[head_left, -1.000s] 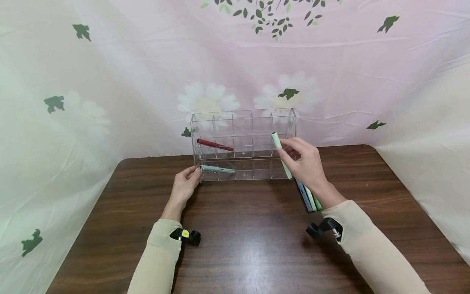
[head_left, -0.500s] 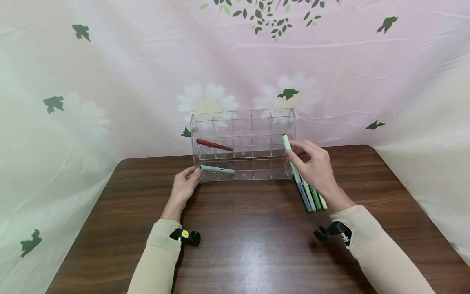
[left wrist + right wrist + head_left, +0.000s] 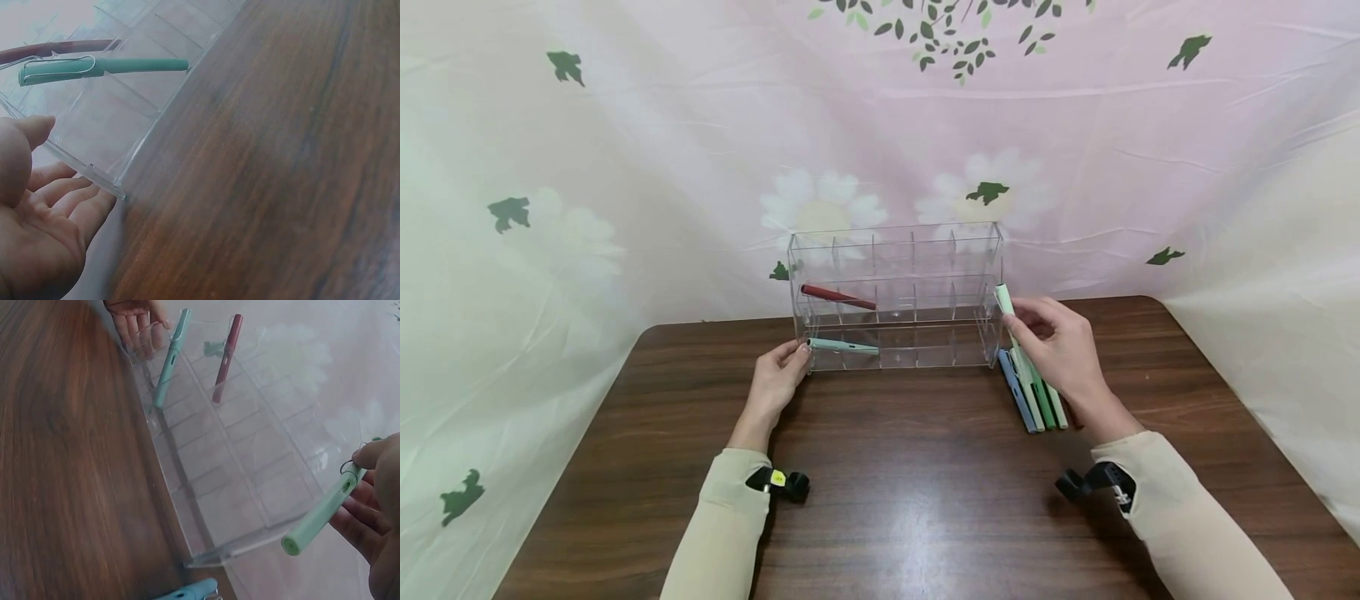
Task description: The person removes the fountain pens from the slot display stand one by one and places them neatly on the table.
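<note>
A clear acrylic pen rack (image 3: pixel 898 322) with tiered compartments stands at the table's back edge. At its lower left corner my left hand (image 3: pixel 775 379) grips the side wall, thumb on one face and fingers on the other. My right hand (image 3: pixel 1063 346) pinches a light green pen (image 3: pixel 320 515) by its clip end, just off the rack's right side. A teal pen (image 3: pixel 844 346) leans in the lower tier at the left. Above it lies a dark red pen (image 3: pixel 838 297) in the tier behind.
To the right of the rack, below my right hand, several pens lie side by side on the wooden table (image 3: pixel 880 500): a blue pen (image 3: pixel 1017 392), a green pen (image 3: pixel 1042 404) and pale ones. A patterned cloth (image 3: pixel 685 167) hangs behind the table.
My right hand has moved right and slightly down with the light green pen, from before the rack to above the pens beside it. My left hand stays in place.
</note>
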`<state>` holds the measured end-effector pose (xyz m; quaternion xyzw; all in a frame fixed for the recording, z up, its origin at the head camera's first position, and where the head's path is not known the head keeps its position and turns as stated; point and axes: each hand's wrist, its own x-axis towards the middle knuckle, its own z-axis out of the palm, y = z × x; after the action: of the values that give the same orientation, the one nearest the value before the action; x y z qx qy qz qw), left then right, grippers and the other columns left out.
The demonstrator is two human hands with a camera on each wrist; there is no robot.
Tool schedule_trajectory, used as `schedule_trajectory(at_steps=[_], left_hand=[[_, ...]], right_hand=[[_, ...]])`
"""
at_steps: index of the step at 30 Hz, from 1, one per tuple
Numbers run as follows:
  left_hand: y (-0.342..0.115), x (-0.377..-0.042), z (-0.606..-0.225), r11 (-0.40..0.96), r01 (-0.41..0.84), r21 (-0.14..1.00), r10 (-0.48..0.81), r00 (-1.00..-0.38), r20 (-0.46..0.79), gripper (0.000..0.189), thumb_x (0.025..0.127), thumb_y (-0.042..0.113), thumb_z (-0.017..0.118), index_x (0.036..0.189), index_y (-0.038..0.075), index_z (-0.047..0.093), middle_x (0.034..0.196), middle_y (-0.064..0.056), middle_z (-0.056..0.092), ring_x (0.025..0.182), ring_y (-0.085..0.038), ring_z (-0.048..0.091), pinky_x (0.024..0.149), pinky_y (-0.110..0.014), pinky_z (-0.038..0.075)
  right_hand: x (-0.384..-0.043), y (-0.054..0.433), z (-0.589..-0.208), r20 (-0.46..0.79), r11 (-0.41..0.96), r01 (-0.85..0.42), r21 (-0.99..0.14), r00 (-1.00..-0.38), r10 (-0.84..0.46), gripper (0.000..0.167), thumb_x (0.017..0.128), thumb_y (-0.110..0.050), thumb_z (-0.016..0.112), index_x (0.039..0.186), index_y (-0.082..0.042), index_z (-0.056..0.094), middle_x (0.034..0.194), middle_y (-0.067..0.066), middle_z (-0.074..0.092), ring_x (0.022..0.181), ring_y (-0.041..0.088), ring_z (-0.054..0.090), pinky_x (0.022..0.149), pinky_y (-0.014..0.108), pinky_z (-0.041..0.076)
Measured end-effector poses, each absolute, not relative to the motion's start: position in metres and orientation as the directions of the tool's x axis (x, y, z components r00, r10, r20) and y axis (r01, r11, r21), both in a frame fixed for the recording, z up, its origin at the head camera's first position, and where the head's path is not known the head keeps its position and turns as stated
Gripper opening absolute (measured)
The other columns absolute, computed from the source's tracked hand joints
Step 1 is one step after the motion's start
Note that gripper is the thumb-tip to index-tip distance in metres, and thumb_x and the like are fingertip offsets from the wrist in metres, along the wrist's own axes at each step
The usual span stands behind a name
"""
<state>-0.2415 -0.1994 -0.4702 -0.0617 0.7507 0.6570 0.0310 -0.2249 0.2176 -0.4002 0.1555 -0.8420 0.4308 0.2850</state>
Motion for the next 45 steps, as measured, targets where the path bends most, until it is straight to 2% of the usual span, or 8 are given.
schedule_trajectory(at_steps=[10,23,34,38,41,45], left_hand=[[-0.199,-0.242,-0.470,0.096,-0.113,0.989,-0.045,-0.993,-0.109,0.056,0.116,0.019,0.051,0.161,-0.012,0.038,0.159,-0.031,0.052,0.149,-0.038,0.055,0.119,-0.038,0.051],[-0.199,-0.240,-0.470,0.113,-0.115,0.987,-0.038,-0.993,-0.111,0.056,0.116,0.019,0.051,0.161,-0.011,0.038,0.160,-0.031,0.052,0.150,-0.038,0.054,0.121,-0.040,0.049],[-0.198,-0.241,-0.469,0.107,-0.120,0.987,-0.040,-0.992,-0.117,0.056,0.116,0.020,0.051,0.161,-0.010,0.038,0.160,-0.030,0.052,0.150,-0.037,0.054,0.121,-0.040,0.049],[-0.198,-0.242,-0.470,0.106,-0.122,0.987,-0.039,-0.992,-0.119,0.056,0.116,0.020,0.051,0.162,-0.010,0.038,0.160,-0.030,0.051,0.150,-0.037,0.053,0.121,-0.039,0.049],[-0.199,-0.243,-0.470,0.103,-0.122,0.987,-0.042,-0.992,-0.119,0.057,0.116,0.020,0.051,0.162,-0.010,0.038,0.160,-0.030,0.052,0.150,-0.036,0.054,0.121,-0.039,0.049],[-0.198,-0.243,-0.470,0.101,-0.120,0.988,-0.048,-0.992,-0.116,0.056,0.116,0.020,0.051,0.161,-0.011,0.039,0.159,-0.030,0.054,0.149,-0.036,0.055,0.120,-0.038,0.050]], right_hand=[[-0.218,0.235,-0.411,0.528,0.622,-0.396,-0.675,-0.848,0.034,0.022,0.101,-0.011,0.078,0.121,-0.002,0.080,0.096,0.017,0.077,0.076,-0.016,0.057,0.069,-0.001,0.047],[-0.212,0.258,-0.427,0.482,0.691,-0.306,-0.655,-0.873,0.071,0.026,0.104,-0.016,0.074,0.126,-0.003,0.079,0.104,0.020,0.078,0.081,-0.023,0.052,0.071,-0.002,0.043],[-0.208,0.283,-0.440,0.413,0.769,-0.215,-0.602,-0.908,0.069,0.028,0.106,-0.020,0.072,0.128,-0.003,0.078,0.113,0.022,0.080,0.083,-0.013,0.053,0.067,0.007,0.042],[-0.207,0.290,-0.444,0.408,0.787,-0.193,-0.586,-0.909,0.081,0.027,0.105,-0.020,0.072,0.126,-0.004,0.079,0.115,0.022,0.080,0.084,-0.003,0.058,0.068,0.012,0.043],[-0.207,0.293,-0.448,0.397,0.800,-0.173,-0.574,-0.914,0.087,0.028,0.105,-0.020,0.072,0.127,-0.003,0.079,0.117,0.023,0.079,0.088,0.016,0.068,0.071,0.021,0.047],[-0.207,0.296,-0.451,0.361,0.804,-0.150,-0.576,-0.929,0.085,0.030,0.106,-0.020,0.071,0.127,0.000,0.078,0.120,0.028,0.077,0.099,0.044,0.073,0.077,0.044,0.054]])
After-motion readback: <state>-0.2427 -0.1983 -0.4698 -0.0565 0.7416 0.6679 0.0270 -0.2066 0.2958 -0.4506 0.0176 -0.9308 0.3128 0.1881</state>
